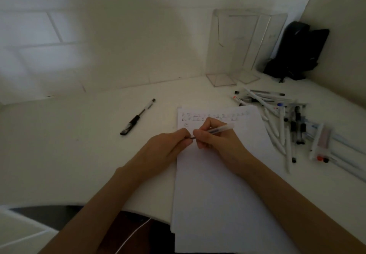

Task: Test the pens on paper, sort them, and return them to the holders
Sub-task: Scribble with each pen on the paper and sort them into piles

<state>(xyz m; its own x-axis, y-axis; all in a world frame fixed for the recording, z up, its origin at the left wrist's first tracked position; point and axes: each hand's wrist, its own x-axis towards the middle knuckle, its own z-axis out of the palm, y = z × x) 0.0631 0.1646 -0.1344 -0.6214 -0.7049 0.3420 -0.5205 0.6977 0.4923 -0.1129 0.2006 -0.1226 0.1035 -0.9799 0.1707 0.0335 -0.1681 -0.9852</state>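
A white paper sheet (221,174) lies in front of me, with rows of small test marks along its top edge. Over it, my right hand (215,140) grips a translucent pen (219,129) by the barrel. My left hand (168,146) pinches the pen's dark tip end, where a cap may sit; I cannot tell. A black pen (137,117) lies alone on the table to the left. A pile of several white and dark pens (285,123) lies to the right. Two clear plastic holders (237,47) stand at the back.
A black bag (297,51) leans in the back right corner against the wall. The white table (69,144) meets a tiled wall at the back. A white cable (130,236) hangs below the table's front edge, over a dark floor.
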